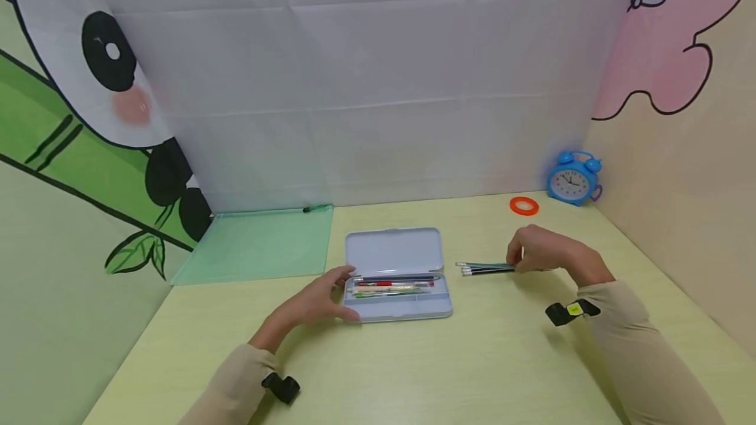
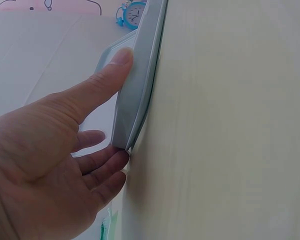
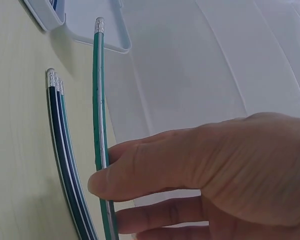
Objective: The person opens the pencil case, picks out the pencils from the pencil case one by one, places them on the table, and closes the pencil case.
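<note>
An open pale pencil case (image 1: 384, 307) lies on the table, its lid (image 1: 394, 250) folded back. Several pens and pencils (image 1: 390, 287) fill its rear compartment. My left hand (image 1: 321, 297) grips the case's left end; the left wrist view shows the thumb (image 2: 121, 57) on its wall and fingers by the corner. In the right wrist view, my right hand (image 3: 175, 165) pinches a green and silver pencil (image 3: 98, 90), its eraser end upward. Beside it, several dark striped pencils (image 3: 65, 150) lie together on the table, right of the case.
A green translucent folder (image 1: 260, 248) lies at the back left, with a dark green pen (image 1: 317, 208) at its far edge. An orange ring (image 1: 524, 206) and a blue alarm clock (image 1: 571, 179) stand near the back right corner. A white cloth (image 1: 378, 84) hangs behind.
</note>
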Tool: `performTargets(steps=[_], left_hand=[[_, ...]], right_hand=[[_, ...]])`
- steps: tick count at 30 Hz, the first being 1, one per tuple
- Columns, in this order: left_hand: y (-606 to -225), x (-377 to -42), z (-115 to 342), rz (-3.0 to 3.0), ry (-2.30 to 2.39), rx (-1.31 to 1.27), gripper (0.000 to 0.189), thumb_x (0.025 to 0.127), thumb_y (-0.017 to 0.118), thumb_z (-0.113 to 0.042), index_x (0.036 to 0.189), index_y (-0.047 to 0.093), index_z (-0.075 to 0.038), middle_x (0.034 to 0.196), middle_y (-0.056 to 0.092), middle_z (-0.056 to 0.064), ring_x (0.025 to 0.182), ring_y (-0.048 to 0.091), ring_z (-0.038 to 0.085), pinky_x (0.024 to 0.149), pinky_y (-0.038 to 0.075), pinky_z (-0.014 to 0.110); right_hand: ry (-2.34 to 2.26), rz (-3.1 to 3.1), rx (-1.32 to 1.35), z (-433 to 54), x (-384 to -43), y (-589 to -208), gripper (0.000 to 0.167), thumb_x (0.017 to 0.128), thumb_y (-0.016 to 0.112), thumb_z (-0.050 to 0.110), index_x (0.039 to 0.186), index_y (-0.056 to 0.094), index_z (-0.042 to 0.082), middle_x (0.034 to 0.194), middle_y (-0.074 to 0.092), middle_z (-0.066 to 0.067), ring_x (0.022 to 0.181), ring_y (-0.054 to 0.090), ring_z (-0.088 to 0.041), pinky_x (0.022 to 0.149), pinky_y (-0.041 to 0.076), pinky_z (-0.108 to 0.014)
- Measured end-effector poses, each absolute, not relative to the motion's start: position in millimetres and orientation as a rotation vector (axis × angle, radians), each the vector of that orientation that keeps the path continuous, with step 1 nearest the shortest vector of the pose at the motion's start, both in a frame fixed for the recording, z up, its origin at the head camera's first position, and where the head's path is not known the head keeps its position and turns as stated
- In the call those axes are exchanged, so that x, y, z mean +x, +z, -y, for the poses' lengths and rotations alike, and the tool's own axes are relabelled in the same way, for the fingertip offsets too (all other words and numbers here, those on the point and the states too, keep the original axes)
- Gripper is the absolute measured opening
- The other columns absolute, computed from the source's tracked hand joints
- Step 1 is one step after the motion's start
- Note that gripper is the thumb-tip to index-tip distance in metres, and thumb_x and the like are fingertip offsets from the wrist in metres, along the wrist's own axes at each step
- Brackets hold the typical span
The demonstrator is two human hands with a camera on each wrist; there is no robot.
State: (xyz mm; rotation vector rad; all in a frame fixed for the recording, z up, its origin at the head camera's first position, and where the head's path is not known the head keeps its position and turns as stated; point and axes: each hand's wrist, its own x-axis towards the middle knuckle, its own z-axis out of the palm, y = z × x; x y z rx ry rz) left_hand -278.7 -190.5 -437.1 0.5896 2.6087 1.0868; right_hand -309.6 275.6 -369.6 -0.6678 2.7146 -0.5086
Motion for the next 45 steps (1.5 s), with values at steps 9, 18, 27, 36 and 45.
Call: performTargets(steps=[9, 18, 27, 36, 45], left_hand=[[-435.6, -277.7, 190.8, -2.597, 1.097, 0.577, 0.100, 0.072, 0.092, -0.034, 0.151, 0.038, -0.004, 0.134, 0.052, 0.011, 0.122, 0.048, 0.028, 0.110, 0.036, 0.052], [-438.0, -277.3, 191.6, -2.594, 1.100, 0.577, 0.101, 0.072, 0.092, -0.035, 0.151, 0.038, -0.005, 0.134, 0.052, 0.011, 0.122, 0.047, 0.028, 0.109, 0.036, 0.052], [-437.4, -278.0, 191.3, -2.605, 1.087, 0.579, 0.101, 0.071, 0.092, -0.036, 0.151, 0.038, -0.005, 0.133, 0.052, 0.011, 0.122, 0.048, 0.028, 0.109, 0.036, 0.053], [-436.0, -278.1, 190.1, -2.613, 1.086, 0.585, 0.101, 0.072, 0.092, -0.035, 0.151, 0.037, -0.004, 0.132, 0.053, 0.010, 0.121, 0.049, 0.027, 0.109, 0.037, 0.051], [-436.5, -278.0, 191.3, -2.630, 1.065, 0.580, 0.102, 0.071, 0.092, -0.036, 0.151, 0.037, -0.004, 0.131, 0.053, 0.010, 0.120, 0.049, 0.027, 0.107, 0.038, 0.052]], right_hand=[[-0.499, -2.699, -0.623, -277.8, -307.3, -371.1, 0.015, 0.081, 0.077, -0.001, 0.092, 0.080, 0.009, 0.089, 0.070, 0.002, 0.079, 0.059, -0.017, 0.073, 0.055, -0.035], [-0.348, -2.733, -0.580, -282.0, -308.4, -378.5, 0.022, 0.078, 0.074, -0.008, 0.087, 0.079, 0.012, 0.088, 0.069, 0.002, 0.075, 0.057, -0.018, 0.072, 0.057, -0.036], [-0.210, -2.730, -0.516, -274.1, -310.9, -386.3, 0.019, 0.079, 0.070, -0.007, 0.088, 0.074, 0.009, 0.080, 0.061, 0.000, 0.071, 0.054, -0.020, 0.064, 0.049, -0.031], [-0.100, -2.788, -0.530, -265.5, -310.3, -390.2, 0.014, 0.080, 0.069, -0.005, 0.082, 0.068, 0.009, 0.074, 0.058, 0.000, 0.067, 0.052, -0.019, 0.062, 0.047, -0.031], [-0.080, -2.811, -0.535, -262.0, -308.0, -389.4, 0.011, 0.081, 0.066, -0.005, 0.080, 0.067, 0.006, 0.072, 0.055, -0.001, 0.065, 0.051, -0.019, 0.059, 0.044, -0.030]])
